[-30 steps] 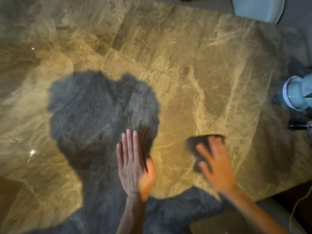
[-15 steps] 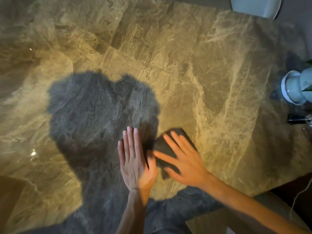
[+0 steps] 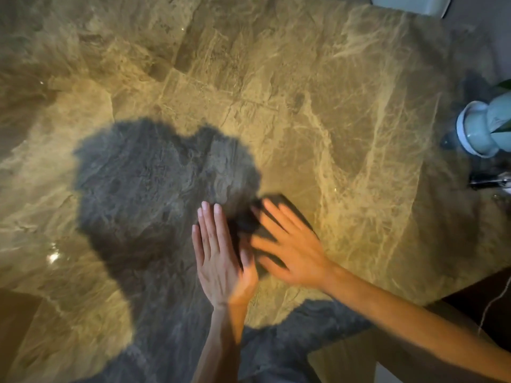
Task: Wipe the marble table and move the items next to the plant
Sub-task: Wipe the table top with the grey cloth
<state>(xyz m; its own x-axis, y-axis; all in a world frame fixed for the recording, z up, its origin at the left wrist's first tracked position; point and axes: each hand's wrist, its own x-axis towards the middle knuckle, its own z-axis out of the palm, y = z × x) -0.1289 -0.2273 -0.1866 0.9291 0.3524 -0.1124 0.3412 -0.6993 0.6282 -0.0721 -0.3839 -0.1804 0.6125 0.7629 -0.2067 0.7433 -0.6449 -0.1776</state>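
Note:
The brown veined marble table [image 3: 318, 106] fills the view. My left hand [image 3: 218, 255] lies flat on it near the front edge, fingers together, holding nothing. Just to its right, my right hand [image 3: 290, 244] presses a dark cloth [image 3: 249, 219] onto the marble with fingers spread; it is blurred. The cloth touches the side of my left hand. At the right edge stands a pale blue vase [image 3: 481, 128] with a green leaf of the plant [image 3: 504, 84] above it. A small dark item [image 3: 489, 181] lies just in front of the vase.
A white rounded seat [image 3: 414, 2] shows beyond the table's far right corner. A thin white cable [image 3: 495, 302] hangs off the front right, over dark floor. My head's shadow darkens the marble left of my hands.
My right hand swept the cloth leftward from the right until it met my left hand, and stays there, slightly farther out. My left hand has not moved.

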